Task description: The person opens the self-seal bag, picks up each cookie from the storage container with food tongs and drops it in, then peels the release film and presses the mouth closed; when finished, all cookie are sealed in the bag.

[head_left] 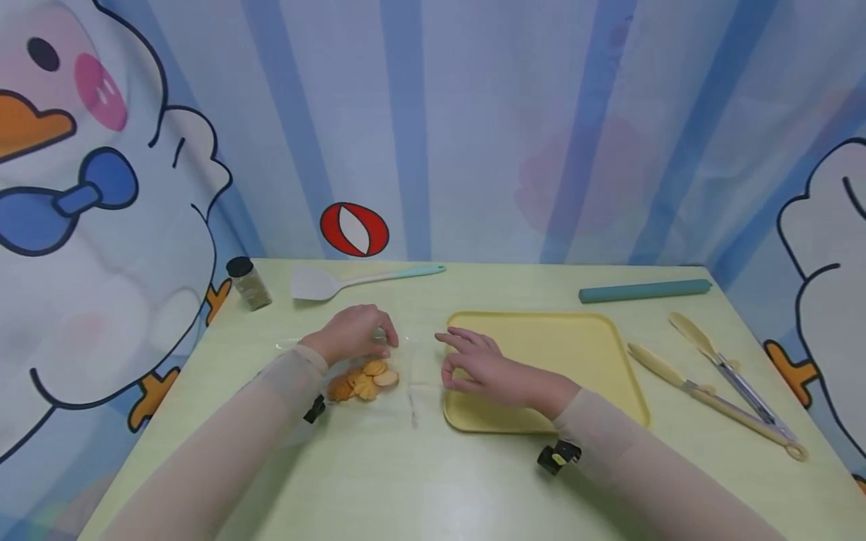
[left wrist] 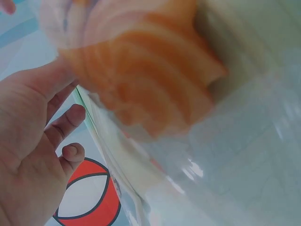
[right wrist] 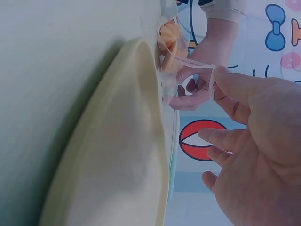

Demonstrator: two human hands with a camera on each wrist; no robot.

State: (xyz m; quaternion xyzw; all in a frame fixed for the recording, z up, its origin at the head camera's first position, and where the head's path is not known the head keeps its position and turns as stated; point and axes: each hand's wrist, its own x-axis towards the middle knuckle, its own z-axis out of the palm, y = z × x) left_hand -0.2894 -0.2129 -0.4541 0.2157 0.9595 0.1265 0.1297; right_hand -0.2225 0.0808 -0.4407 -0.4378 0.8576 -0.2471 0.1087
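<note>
A clear plastic bag lies left of the yellow tray, with several orange, scalloped biscuits inside. Over the far side of the bag, my left hand pinches the plastic between thumb and fingers. The left wrist view has one biscuit large and blurred behind the film. My right hand hovers above the tray's left part. Its thumb and index finger pinch the edge of the bag, pulled out toward it in the right wrist view; the other fingers are spread.
At the back left stand a black-capped seasoning jar and a white spatula with a teal handle. A teal stick or roll lies at the back right. Tongs with beige tips rest right of the tray. A patterned curtain hangs behind the table.
</note>
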